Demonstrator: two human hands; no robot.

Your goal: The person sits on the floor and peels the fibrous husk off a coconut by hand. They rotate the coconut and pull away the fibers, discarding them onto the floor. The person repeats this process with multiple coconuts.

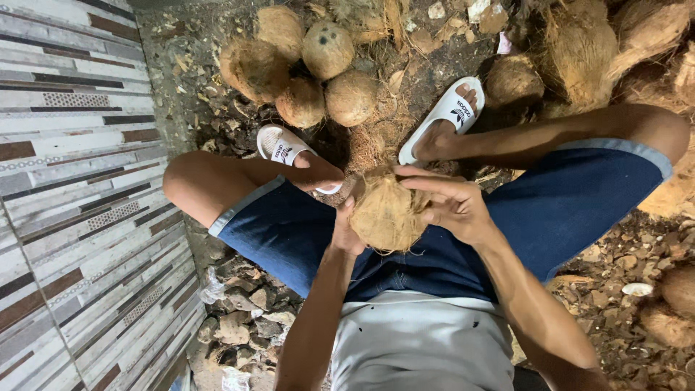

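You sit on husk-strewn ground point(405, 80) beside a tiled wall point(79, 181), a heap of coconuts point(308, 65) just past your feet. The coconut point(386, 216) sits between your knees, clamped from both sides: your left hand point(346, 228) underneath at its left, your right hand point(449, 203) draped over its top and right, equally near.
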